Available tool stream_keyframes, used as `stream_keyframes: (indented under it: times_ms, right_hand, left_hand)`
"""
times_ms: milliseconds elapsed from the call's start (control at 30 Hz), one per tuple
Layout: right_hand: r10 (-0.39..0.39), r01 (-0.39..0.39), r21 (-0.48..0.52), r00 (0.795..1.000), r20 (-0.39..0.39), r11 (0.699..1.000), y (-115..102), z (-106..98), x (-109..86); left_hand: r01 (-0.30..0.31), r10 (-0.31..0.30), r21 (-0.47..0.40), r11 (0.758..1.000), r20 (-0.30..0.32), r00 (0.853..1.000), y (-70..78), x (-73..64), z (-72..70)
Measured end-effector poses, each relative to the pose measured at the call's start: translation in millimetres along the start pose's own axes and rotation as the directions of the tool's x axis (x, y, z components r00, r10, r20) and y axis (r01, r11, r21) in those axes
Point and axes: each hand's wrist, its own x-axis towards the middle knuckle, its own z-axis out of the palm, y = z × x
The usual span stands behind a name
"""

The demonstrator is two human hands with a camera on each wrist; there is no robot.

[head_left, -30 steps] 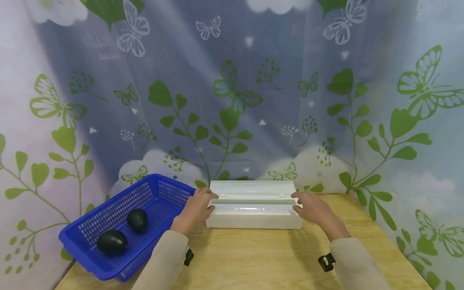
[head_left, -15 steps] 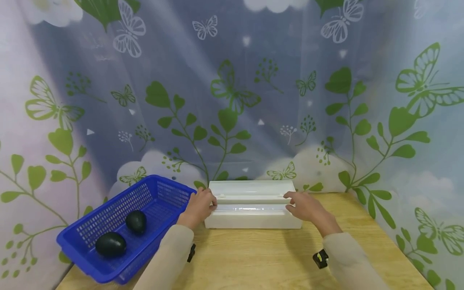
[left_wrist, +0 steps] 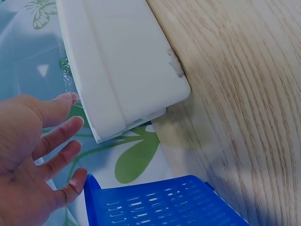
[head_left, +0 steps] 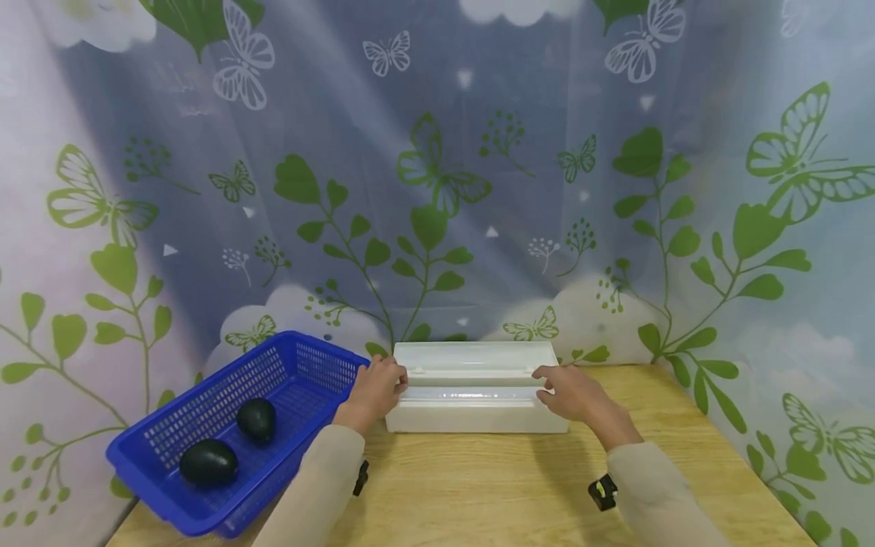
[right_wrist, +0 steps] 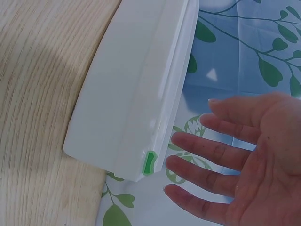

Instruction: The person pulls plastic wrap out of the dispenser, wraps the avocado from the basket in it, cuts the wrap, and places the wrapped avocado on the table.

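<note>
A white cling film dispenser (head_left: 477, 418) stands on the table with its lid (head_left: 476, 353) raised at the back. Clear, shiny film (head_left: 472, 393) lies across its opening. At the dispenser's left end is my left hand (head_left: 374, 389), fingers loosely bent. In the left wrist view, a crinkled edge of film (left_wrist: 67, 75) hangs right by that hand's thumb tip. My right hand (head_left: 577, 393) is over the other end, its index finger and thumb apart in the head view. The right wrist view shows its fingers (right_wrist: 207, 176) spread and relaxed behind the dispenser's back edge.
A blue plastic basket (head_left: 198, 524) stands on the left, close to my left forearm. Two dark green, egg-shaped items (head_left: 209, 462) lie inside it. Behind the wooden table (head_left: 465, 486) hangs a curtain (head_left: 437, 167) printed with leaves and butterflies.
My right hand has shifted a little left, further over the dispenser's end. My left hand's thumb and fingers have come closer together. Over the last half second hardly anything moves.
</note>
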Motion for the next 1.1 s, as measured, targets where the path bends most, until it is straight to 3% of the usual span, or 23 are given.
stream_keyframes:
  times_ms: [533,967,1100]
  right_hand:
    - [0.018,-0.018,0.003,0.999,-0.030,1.000,-1.4,6.0,6.7]
    - [-0.048,0.045,-0.045,0.996,-0.077,0.998,-0.6,12.6,13.3]
    - [-0.030,0.026,-0.043,0.996,-0.085,0.999,-1.6,17.0,15.5]
  left_hand:
    - [0.015,-0.016,-0.019,1.000,-0.032,0.999,-0.6,2.4,1.1]
    - [-0.014,0.013,-0.007,1.000,-0.076,0.997,0.2,0.8,-2.9]
    - [-0.014,0.013,-0.021,1.000,-0.066,0.998,-0.1,-0.3,-2.2]
